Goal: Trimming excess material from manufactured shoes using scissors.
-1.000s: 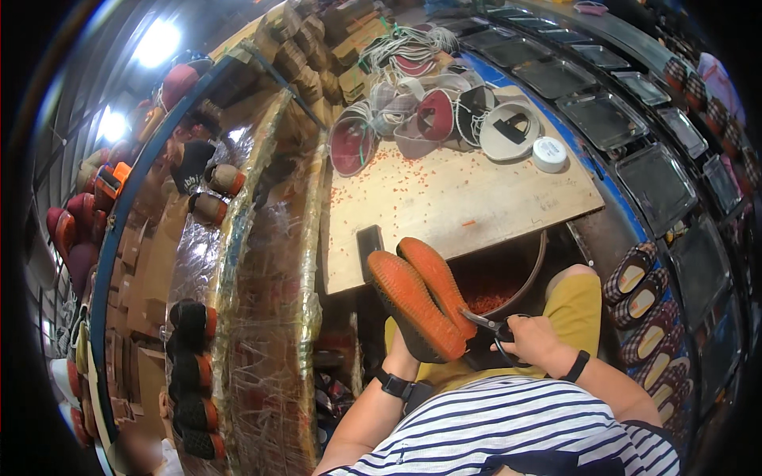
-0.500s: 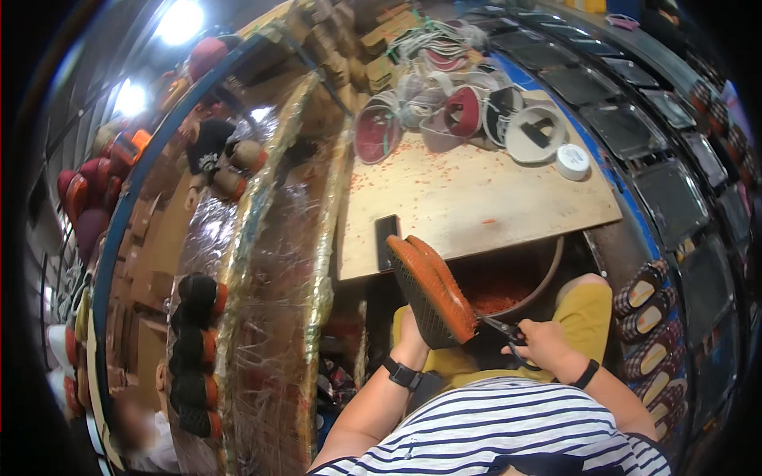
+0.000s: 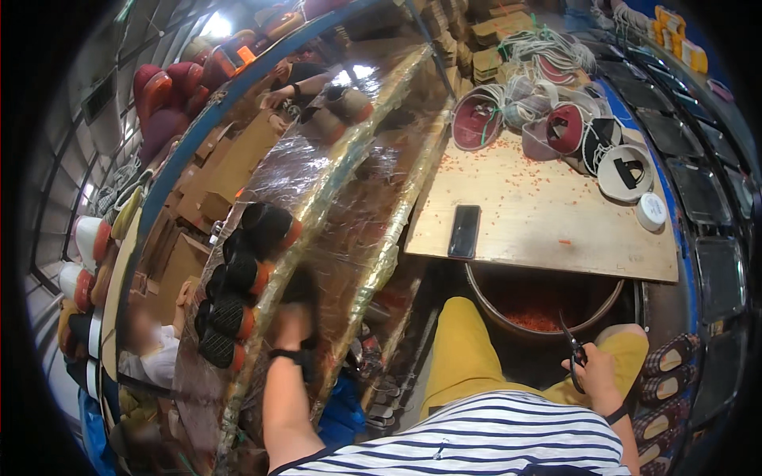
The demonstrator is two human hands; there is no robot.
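Note:
My left hand [image 3: 291, 327] reaches out to the left over the plastic-wrapped shelf, closed on a dark shoe [image 3: 300, 292]. Motion smears the shoe and fingers, so the exact grip is hard to see. Just beside it stand several black shoes [image 3: 230, 321] with orange soles. On the right, near my knee, my right hand [image 3: 597, 371] is wrapped round black-handled scissors [image 3: 577, 349]. Their blades point up and away, above a round tub [image 3: 476, 289] with orange scraps [image 3: 536, 320] inside.
Beyond the tub, a wooden board [image 3: 508, 214] carries a phone [image 3: 464, 232], a white round container [image 3: 651, 212], shoe uppers [image 3: 478, 119] and scattered orange bits. Dark trays [image 3: 718, 274] and checked shoes [image 3: 663, 358] line the right. Other people work past the blue rail [image 3: 214, 111].
My left hand has swung from above my lap to the left shelf with the shoe. The scissors have come away from its orange edge and stay in my right hand. The view has turned left.

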